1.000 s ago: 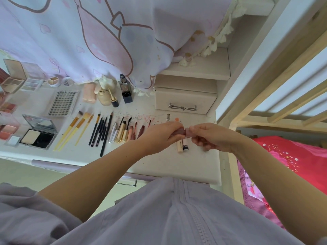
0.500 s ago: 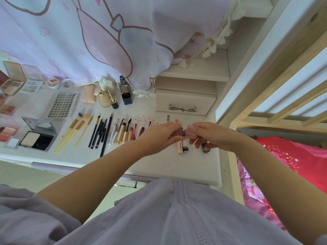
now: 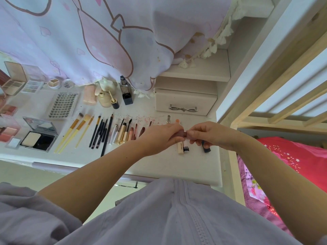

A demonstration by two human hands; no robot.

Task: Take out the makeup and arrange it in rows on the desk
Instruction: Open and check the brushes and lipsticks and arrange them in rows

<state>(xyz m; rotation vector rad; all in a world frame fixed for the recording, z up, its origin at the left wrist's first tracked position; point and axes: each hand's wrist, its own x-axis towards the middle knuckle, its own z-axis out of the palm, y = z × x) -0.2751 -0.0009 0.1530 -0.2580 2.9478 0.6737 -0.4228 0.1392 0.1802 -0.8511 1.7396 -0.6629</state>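
Observation:
Both hands meet over the right part of the white desk [image 3: 159,167]. My left hand [image 3: 159,137] and my right hand [image 3: 210,135] each pinch one end of a small mauve lipstick tube [image 3: 181,134]. Under them lie a cream tube [image 3: 180,147], a small black-and-white tube [image 3: 186,148] and a dark tube [image 3: 206,148]. To the left runs a row of lip pens and brushes [image 3: 106,133], then an open powder compact [image 3: 38,138]. Behind that row lie a lash tray [image 3: 62,105], bottles [image 3: 126,93] and palettes [image 3: 15,84].
A small white drawer box [image 3: 185,101] with a bow handle stands at the back right under a shelf [image 3: 200,71]. A lilac printed curtain [image 3: 88,36] hangs over the back of the desk. A wooden bed frame [image 3: 283,103] and pink bedding [image 3: 300,165] lie to the right.
Both hands keep their grip on the mauve tube and have hardly shifted. My right hand's lower fingers have lifted, uncovering the dark tube on the desk.

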